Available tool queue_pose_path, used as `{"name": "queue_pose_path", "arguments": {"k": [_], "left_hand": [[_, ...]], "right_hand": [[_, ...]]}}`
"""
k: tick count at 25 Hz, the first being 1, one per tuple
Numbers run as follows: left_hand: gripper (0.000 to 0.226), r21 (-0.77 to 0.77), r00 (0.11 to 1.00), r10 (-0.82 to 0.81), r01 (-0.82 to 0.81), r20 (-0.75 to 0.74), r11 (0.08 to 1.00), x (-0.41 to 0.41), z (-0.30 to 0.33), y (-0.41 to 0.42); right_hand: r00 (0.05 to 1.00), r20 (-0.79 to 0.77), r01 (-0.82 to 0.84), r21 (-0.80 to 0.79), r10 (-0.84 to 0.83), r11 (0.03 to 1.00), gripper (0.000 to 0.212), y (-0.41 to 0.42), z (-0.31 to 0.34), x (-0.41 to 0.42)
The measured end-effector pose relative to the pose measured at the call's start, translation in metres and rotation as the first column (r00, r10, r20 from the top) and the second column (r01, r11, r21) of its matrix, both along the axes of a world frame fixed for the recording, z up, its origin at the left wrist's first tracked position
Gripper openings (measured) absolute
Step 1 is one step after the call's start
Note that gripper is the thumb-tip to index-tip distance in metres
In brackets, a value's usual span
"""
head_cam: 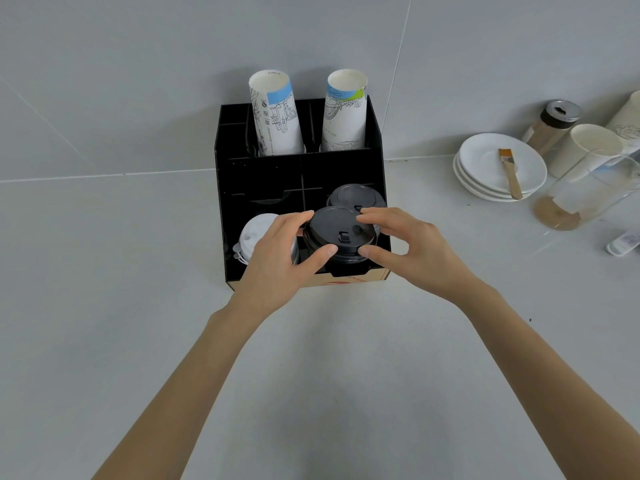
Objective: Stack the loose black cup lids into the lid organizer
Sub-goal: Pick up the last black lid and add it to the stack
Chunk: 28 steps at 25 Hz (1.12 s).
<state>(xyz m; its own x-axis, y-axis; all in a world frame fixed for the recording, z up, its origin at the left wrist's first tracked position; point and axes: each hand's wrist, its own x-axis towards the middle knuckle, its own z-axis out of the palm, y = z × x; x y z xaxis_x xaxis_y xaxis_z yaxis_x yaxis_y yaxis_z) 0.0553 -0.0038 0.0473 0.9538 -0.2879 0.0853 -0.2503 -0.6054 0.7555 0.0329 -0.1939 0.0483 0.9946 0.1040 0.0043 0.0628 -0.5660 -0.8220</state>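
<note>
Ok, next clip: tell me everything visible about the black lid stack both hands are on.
The black lid stack looks like matte plastic: round nested lids, the top one with a raised rim and a small sip tab. It stands upright in the front right compartment of the lid organizer. The left hand and right hand each pinch its sides between thumb and fingers. More black lids sit behind it, white lids to its left.
</note>
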Motion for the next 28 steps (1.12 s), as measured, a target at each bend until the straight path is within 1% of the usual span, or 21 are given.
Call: {"name": "queue_pose_path", "arguments": {"k": [9,17,23,28], "left_hand": [[0.051,-0.015,1.000,-0.012,0.012,0.012,1.000,0.002,-0.001,-0.002],[0.053,-0.012,0.999,-0.033,0.033,0.008,0.999,0.021,-0.010,-0.019],[0.053,-0.043,1.000,-0.015,0.014,-0.024,0.999,0.042,-0.021,-0.034],[0.055,-0.028,0.998,-0.005,0.003,-0.063,1.000,0.053,-0.033,-0.040]], "right_hand": [[1.000,0.007,0.003,-0.007,-0.003,1.000,0.039,-0.002,0.007,0.000],[1.000,0.011,0.021,-0.063,-0.021,0.998,0.041,-0.016,0.007,0.017],[1.000,0.010,0.026,-0.086,-0.026,0.996,0.040,-0.026,-0.001,0.041],[1.000,-0.020,0.014,-0.107,-0.016,0.994,0.042,-0.030,-0.009,0.055]]}}
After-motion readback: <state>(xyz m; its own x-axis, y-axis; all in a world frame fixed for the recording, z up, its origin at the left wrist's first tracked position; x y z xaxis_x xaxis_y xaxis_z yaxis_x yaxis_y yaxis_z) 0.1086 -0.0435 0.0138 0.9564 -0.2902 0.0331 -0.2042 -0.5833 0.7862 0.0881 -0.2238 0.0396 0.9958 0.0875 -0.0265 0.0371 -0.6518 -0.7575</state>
